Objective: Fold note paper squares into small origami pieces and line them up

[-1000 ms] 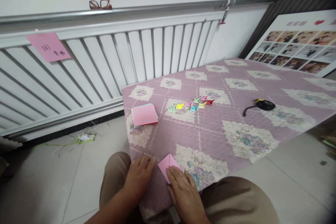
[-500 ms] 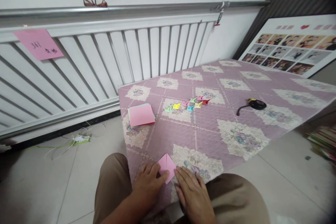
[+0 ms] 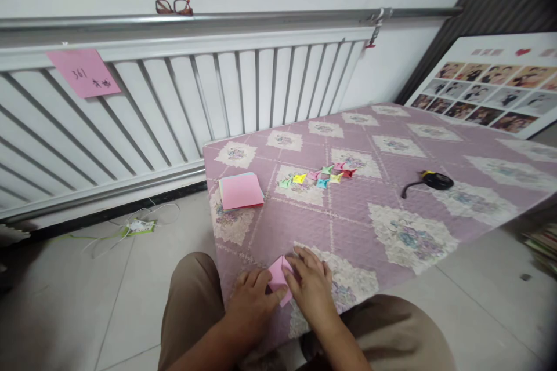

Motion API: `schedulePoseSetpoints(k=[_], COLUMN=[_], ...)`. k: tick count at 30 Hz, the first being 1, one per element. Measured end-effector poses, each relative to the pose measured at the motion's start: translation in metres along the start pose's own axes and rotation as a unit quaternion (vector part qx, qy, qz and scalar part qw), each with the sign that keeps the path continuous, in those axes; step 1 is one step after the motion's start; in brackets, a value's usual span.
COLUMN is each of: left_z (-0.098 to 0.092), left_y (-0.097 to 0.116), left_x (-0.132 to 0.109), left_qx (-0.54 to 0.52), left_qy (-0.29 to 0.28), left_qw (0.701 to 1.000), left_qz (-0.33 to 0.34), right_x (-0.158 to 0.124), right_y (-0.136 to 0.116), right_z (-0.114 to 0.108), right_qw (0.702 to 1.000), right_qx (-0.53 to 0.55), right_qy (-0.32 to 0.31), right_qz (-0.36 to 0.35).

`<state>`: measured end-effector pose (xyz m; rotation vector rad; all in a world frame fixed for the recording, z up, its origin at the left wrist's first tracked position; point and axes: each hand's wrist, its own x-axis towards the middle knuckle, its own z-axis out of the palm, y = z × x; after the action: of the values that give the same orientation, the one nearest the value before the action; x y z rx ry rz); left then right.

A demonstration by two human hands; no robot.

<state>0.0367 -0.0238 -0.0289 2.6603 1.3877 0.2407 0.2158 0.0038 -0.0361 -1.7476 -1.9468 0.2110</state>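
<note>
A partly folded square of pink paper [image 3: 277, 277] lies on the cloth near the table's close corner. My left hand [image 3: 255, 304] holds its left side, the thumb pressed on the lower part and the fingers curled at the edge. From the right, my right hand [image 3: 312, 285] has its thumb on the paper's right half and its fingers bent over near the top corner. Part of the right side is hidden under that hand. Beyond them rests a stack of coloured paper sheets [image 3: 240, 190], pink on top. Several small folded paper figures [image 3: 322, 183] sit in a cluster farther back.
A flowered pink cloth [image 3: 304, 223] covers the table. On its right side lies a black object with a strap and a yellow part [image 3: 437, 180]. Behind stand a white radiator [image 3: 243, 93] and a photo board [image 3: 487, 90]. A power strip [image 3: 140, 226] lies on the floor.
My right hand has moved up and inward from lying flat beside the paper, and its fingers now bend over the right half. My left hand keeps its hold. The view has shifted slightly.
</note>
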Motion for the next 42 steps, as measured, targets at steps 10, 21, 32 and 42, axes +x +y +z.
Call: schedulePoseSetpoints(k=[10,21,32,42], left_z=[-0.001,-0.003,-0.004,-0.001], left_y=[-0.001,-0.001,0.001,-0.001], left_x=[0.000,0.000,0.000,0.000], left_qx=[-0.027,-0.026,-0.020,-0.021], left_qy=[-0.019,-0.017,-0.015,-0.026], left_qw=[0.999,1.000,1.000,0.999], left_qz=[-0.004,0.001,-0.011,-0.039], right_x=[0.003,0.001,0.007,0.001], right_y=[0.008,-0.004,0.008,0.014], right_z=[0.002,-0.013,-0.025,-0.026], right_qw=[0.998,0.994,0.987,0.980], right_qx=[0.069,0.087,0.031,0.002], right_qy=[0.006,-0.044,-0.135,-0.068], right_qz=[0.004,-0.044,-0.078,-0.187])
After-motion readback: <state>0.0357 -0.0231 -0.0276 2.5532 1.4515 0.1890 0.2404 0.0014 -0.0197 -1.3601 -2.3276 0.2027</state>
